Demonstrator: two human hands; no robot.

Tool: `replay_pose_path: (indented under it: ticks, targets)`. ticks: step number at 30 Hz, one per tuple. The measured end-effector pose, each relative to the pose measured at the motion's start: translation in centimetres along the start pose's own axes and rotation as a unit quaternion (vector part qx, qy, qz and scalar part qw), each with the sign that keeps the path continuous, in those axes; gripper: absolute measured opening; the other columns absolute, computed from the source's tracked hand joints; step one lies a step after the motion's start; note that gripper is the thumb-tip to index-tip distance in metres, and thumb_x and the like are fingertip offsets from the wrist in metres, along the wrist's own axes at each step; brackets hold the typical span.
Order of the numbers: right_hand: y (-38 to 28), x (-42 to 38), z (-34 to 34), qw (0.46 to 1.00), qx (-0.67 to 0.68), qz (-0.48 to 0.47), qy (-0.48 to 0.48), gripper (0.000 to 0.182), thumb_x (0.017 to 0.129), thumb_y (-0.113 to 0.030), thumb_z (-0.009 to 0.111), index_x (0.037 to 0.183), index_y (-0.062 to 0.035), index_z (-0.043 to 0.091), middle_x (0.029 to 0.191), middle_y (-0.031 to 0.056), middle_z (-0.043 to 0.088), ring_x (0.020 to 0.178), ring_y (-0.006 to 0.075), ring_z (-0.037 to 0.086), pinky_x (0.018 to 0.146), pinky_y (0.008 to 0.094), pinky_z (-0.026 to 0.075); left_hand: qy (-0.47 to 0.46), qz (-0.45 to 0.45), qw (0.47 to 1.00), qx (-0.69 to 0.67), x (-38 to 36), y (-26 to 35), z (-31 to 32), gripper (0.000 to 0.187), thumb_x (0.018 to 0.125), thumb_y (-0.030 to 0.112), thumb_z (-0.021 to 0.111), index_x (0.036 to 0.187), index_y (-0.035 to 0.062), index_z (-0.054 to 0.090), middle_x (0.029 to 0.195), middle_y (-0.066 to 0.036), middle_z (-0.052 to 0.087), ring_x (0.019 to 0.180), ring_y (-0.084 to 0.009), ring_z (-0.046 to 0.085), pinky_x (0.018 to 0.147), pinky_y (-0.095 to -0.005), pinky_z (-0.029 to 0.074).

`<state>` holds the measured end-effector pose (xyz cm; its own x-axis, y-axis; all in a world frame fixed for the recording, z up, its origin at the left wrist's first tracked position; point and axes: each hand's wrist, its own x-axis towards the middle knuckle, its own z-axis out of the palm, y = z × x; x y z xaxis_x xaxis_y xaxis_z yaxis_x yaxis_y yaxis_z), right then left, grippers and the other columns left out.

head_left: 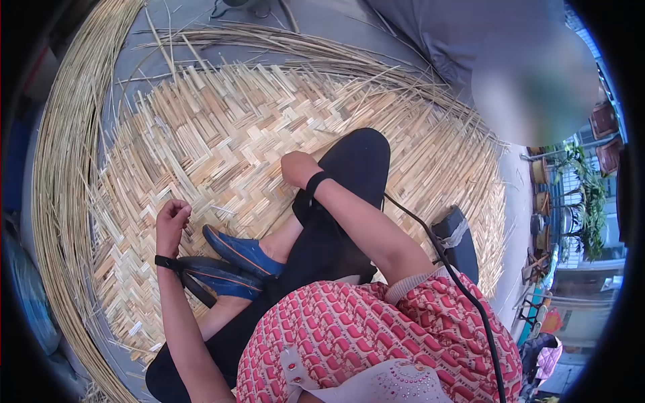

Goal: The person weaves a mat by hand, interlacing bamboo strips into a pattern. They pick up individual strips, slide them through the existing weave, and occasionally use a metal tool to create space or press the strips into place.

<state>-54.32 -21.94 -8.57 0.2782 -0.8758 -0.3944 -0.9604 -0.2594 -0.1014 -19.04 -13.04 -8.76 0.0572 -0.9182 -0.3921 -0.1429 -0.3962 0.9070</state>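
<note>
Beneath me spreads a large woven reed mat (252, 176), with a herringbone pattern in its middle and loose strip ends along the far and right sides. My left hand (173, 225) is just above the mat, left of my shoes, its fingers curled in and its thumb bent toward them. Close by my raised knee, my right hand (299, 169) is curled into a fist over the woven part. Its fingers are turned away from view. Whatever either hand holds, if anything, is hidden or too thin to make out.
A long bundle of reeds (64, 181) curves along the left; more loose reeds (322, 48) lie at the far edge. Another person, in grey clothing (416, 30), is at the upper right. A black cable (463, 285) crosses my right side, near a dark block-shaped object (458, 247).
</note>
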Motion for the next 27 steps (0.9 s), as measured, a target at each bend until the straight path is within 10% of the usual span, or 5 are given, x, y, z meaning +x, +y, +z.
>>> replay_pose_path:
  ticks: [4, 13, 16, 21, 27]
  targets:
    - [0.3, 0.4, -0.5, 0.982, 0.111, 0.035, 0.148, 0.019, 0.085, -0.011, 0.056, 0.085, -0.0012, 0.073, 0.089, 0.0209, 0.072, 0.089, 0.0359, 0.071, 0.076, 0.0437, 0.057, 0.005, 0.025, 0.999, -0.028, -0.3, 0.9, 0.4, 0.008, 0.092, 0.015, 0.067, 0.094, 0.0079, 0.062, 0.077, 0.005, 0.058, 0.067, -0.0054, 0.051, 0.062, -0.021, 0.043]
    - [-1.2, -2.2, -4.7, 0.984, 0.145, -0.056, -0.09, 0.021, 0.081, -0.01, 0.058, 0.098, -0.0052, 0.07, 0.078, 0.0208, 0.069, 0.082, 0.0345, 0.07, 0.066, 0.0479, 0.052, -0.068, 0.059, 0.996, 0.006, -1.7, 2.4, 4.5, 0.007, 0.091, 0.012, 0.067, 0.094, 0.006, 0.064, 0.078, 0.004, 0.059, 0.069, -0.006, 0.053, 0.064, -0.0221, 0.045]
    - [-2.5, -2.8, 1.6, 0.954, -0.214, -0.181, -0.107, 0.018, 0.084, -0.012, 0.061, 0.095, -0.0091, 0.075, 0.091, 0.0091, 0.073, 0.086, 0.0271, 0.072, 0.065, 0.043, 0.055, -0.128, 0.023, 0.991, -0.032, -1.3, 2.4, 7.2, 0.008, 0.09, 0.01, 0.068, 0.094, 0.0035, 0.065, 0.077, 0.003, 0.059, 0.069, -0.0064, 0.053, 0.065, -0.0228, 0.045]
    - [-3.0, -1.1, 3.8, 0.897, -0.295, -0.327, -0.047, 0.019, 0.087, -0.016, 0.06, 0.087, -0.0127, 0.079, 0.091, 0.006, 0.073, 0.089, 0.0237, 0.071, 0.073, 0.0405, 0.055, -0.114, 0.061, 0.991, -0.031, -2.9, 3.2, 7.8, 0.011, 0.091, 0.013, 0.068, 0.097, 0.003, 0.066, 0.079, 0.002, 0.061, 0.071, -0.0062, 0.054, 0.066, -0.0234, 0.046]
    - [-5.7, -0.7, -6.0, 0.949, 0.077, -0.304, 0.042, 0.013, 0.097, -0.019, 0.052, 0.104, -0.009, 0.055, 0.088, 0.0172, 0.066, 0.085, 0.0368, 0.066, 0.07, 0.0441, 0.052, -0.227, -0.024, 0.97, -0.084, -5.9, 3.4, 7.6, 0.036, 0.099, 0.038, 0.061, 0.112, 0.0047, 0.062, 0.094, -0.003, 0.065, 0.081, -0.0093, 0.06, 0.069, -0.024, 0.049]
